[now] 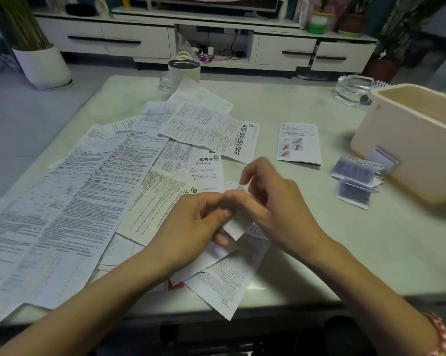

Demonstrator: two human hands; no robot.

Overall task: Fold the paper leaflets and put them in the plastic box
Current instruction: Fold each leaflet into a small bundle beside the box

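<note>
A small folded white leaflet (236,226) is held between both hands above the table's near middle. My left hand (191,227) pinches its left side with curled fingers, and my right hand (275,209) grips its right side, forefinger raised. Several unfolded printed leaflets (88,201) lie spread over the table's left half. A folded leaflet with colour pictures (299,143) lies flat at centre right. The cream plastic box (409,142) stands open at the right edge, and several folded leaflets (355,176) lie against its near side.
A white metal cup (183,71) and a small glass (165,82) stand at the table's far edge. A glass ashtray (354,89) sits behind the box. The pale table (306,253) ends close to my forearms. A white TV cabinet (165,39) and potted plants lie beyond.
</note>
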